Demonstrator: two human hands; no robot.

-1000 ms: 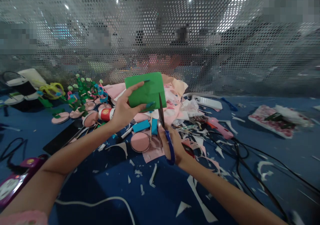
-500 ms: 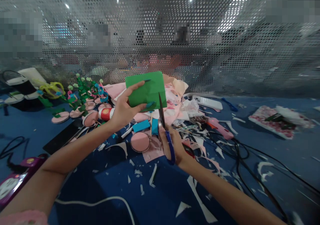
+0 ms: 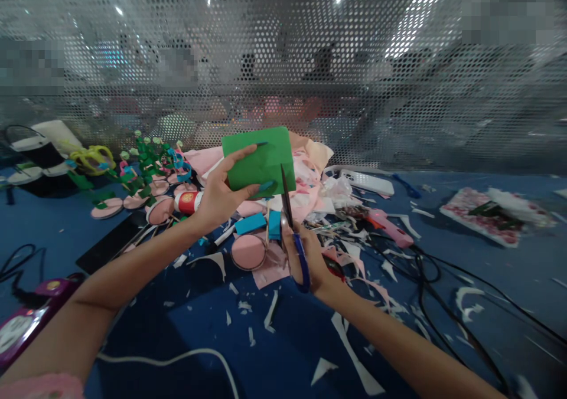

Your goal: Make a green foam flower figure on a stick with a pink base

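Above the littered blue surface (image 3: 190,322), the left hand (image 3: 221,193) pinches a green sheet (image 3: 268,162) and the right hand (image 3: 315,260) grasps blue-handled scissors (image 3: 287,208), blades (image 3: 284,186) overlapping the sheet's lower edge.

Matt, smooth finish seen on green sheet (image 3: 263,163), centre; foam or card can't be told apart here. Scissors (image 3: 287,205), 6 o'clock, bladed in dark metal, handled in blue plastic. Purple device (image 3: 33,316) at 8 o'clock cased in glossy plastic. 12 o'clock filled by perforated metal screen (image 3: 283,86).
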